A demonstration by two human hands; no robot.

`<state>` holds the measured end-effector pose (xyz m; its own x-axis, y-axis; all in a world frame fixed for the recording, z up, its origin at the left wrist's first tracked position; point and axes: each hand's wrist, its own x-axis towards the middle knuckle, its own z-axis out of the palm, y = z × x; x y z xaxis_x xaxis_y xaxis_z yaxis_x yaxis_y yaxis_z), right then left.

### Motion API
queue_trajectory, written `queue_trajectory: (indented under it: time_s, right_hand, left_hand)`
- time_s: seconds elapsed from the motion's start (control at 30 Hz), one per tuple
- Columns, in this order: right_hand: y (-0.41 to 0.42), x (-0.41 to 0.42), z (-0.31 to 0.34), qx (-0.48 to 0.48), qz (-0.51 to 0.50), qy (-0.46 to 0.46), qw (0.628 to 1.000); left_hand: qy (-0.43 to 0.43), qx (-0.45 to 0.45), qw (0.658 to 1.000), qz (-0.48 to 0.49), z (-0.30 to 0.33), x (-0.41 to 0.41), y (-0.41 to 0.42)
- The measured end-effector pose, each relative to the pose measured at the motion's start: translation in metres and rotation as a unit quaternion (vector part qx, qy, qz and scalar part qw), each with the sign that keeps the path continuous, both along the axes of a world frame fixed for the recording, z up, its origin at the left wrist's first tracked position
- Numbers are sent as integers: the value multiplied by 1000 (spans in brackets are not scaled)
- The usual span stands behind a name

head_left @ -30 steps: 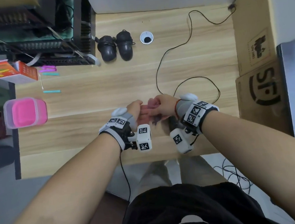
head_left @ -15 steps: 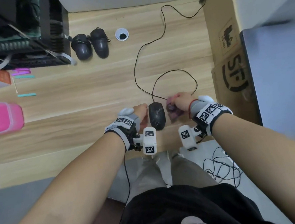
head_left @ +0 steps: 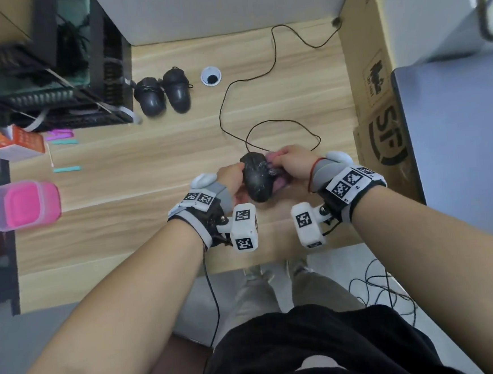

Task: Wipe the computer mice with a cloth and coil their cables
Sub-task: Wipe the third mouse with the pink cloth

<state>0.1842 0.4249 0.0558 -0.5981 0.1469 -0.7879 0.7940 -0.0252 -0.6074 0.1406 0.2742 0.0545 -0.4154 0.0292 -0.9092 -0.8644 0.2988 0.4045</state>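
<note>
A black computer mouse (head_left: 255,177) sits between my hands over the near part of the wooden desk (head_left: 156,176). My left hand (head_left: 232,176) grips its left side. My right hand (head_left: 292,162) holds a bunched pink cloth (head_left: 280,181) against the mouse's right side. The mouse's black cable (head_left: 263,82) loops behind it and runs to the back right corner. Two more black mice (head_left: 163,91) lie side by side at the back with their cables coiled.
A pink lidded box (head_left: 25,204) stands at the left edge. A black rack (head_left: 45,84) and an orange carton (head_left: 6,143) fill the back left. Cardboard boxes (head_left: 381,111) and a grey laptop (head_left: 460,146) line the right. A white grommet hole (head_left: 211,76) is behind.
My hands drew apart, uncovering the black mouse, which now lies tilted between them. My right hand with the cloth has come back against the mouse's side. The view shifted right.
</note>
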Motion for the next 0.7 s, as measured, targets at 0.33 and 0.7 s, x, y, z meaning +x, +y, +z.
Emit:
queue_trajectory:
  time_s: [0.33, 0.7]
  right_hand:
    - [7, -78, 160, -61, -26, 152, 986]
    - [30, -111, 294, -25, -4, 361, 932]
  left_hand:
    - [86, 163, 980, 80, 156, -65, 2]
    - [153, 347, 923, 65, 284, -94, 7]
